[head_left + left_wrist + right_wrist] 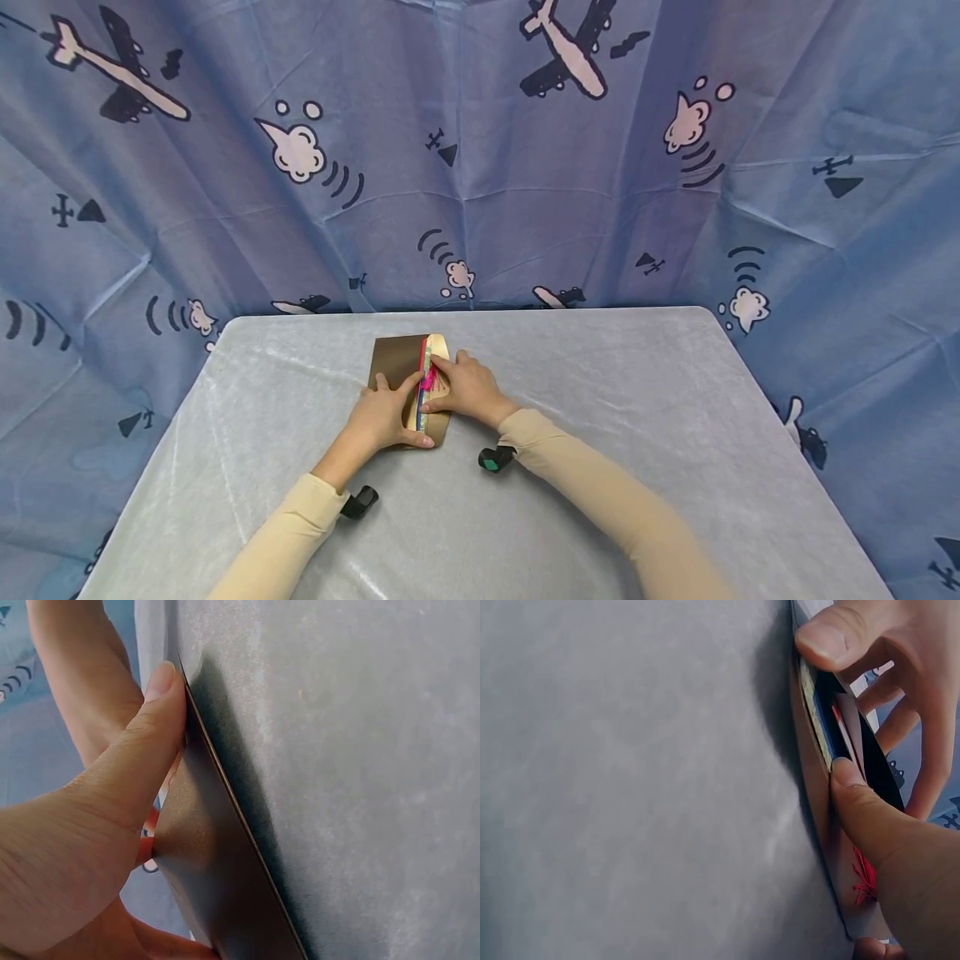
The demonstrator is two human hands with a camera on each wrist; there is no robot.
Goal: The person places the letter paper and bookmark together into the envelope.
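A brown-gold envelope [397, 354] lies on the table, its mouth and lighter flap [438, 343] toward the right. Within the mouth sit thin cards [819, 724], their coloured edges showing; a pink-red tassel [865, 877] hangs over the flap. My left hand [381, 417] holds the envelope, thumb at the near end of the mouth and fingers spread on the upper face. At the mouth, my right hand [474, 392] presses the card edges with its thumb [851, 784] and index finger, which stand apart. How deep the cards reach inside is hidden.
A pale grey cloth covers the table [600, 392]. Behind it hangs a blue curtain [480, 183] printed with aeroplanes. Small black devices [360, 502] are worn at both wrists.
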